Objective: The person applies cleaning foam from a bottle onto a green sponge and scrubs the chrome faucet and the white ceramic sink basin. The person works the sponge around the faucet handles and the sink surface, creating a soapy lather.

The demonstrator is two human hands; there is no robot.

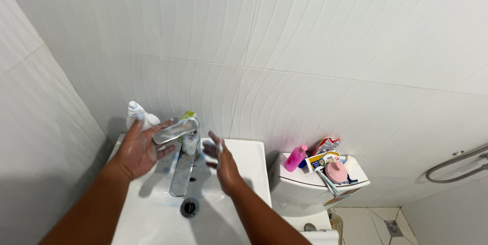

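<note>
Chrome tap (184,153) between two open hands: left hand (141,148), right hand (222,161).

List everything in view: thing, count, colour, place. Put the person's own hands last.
sink: one, white, below the hands
tap: one, chrome, at the sink's back, lever on top
drain: one, dark, in the basin
bottle: one, white, behind the left hand
toilet tank: one, white, right of the sink
pink bottle: one, on the tank lid
pink round container: one, on the tank lid
wall rail: one, metal, far right
left hand: open, by the tap lever
right hand: open, soapy fingers, right of the tap
</note>
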